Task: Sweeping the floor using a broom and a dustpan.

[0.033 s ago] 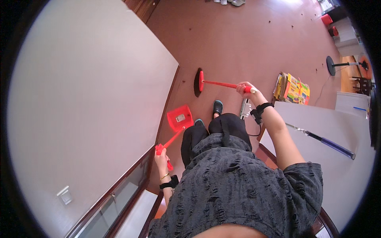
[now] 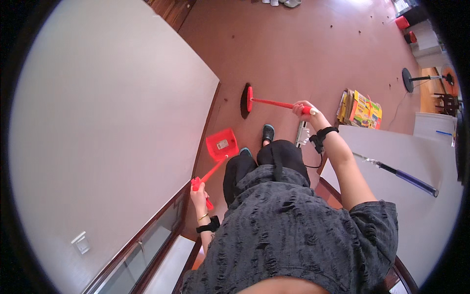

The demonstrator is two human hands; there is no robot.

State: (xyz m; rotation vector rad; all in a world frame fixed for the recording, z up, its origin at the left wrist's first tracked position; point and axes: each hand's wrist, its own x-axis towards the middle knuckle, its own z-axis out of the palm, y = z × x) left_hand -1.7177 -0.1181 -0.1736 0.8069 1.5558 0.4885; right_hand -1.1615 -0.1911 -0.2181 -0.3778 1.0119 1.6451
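Note:
My left hand (image 2: 199, 197) is closed round the top of a long red handle that leads down to a red dustpan (image 2: 214, 147). The pan lies near the foot of the white wall, left of my feet; a pale label shows inside it. My right hand (image 2: 301, 109) grips the upper end of a broom (image 2: 274, 103) with a red handle. Its red head with dark bristles rests on the floor ahead of my feet, to the right of the wall corner. Parts of the fingers of both hands are hidden by the handles.
A white wall (image 2: 112, 108) with a light switch (image 2: 81, 242) stands close on my left. Bundled flat cardboard (image 2: 360, 109) lies to the right, beside a power strip (image 2: 301, 133). Farther right is a round-based stand (image 2: 407, 80). Small dark bits (image 2: 360, 32) dot the reddish floor.
The broom head has shifted very slightly to the right and up in the picture. The dustpan and both hands stay almost where they were.

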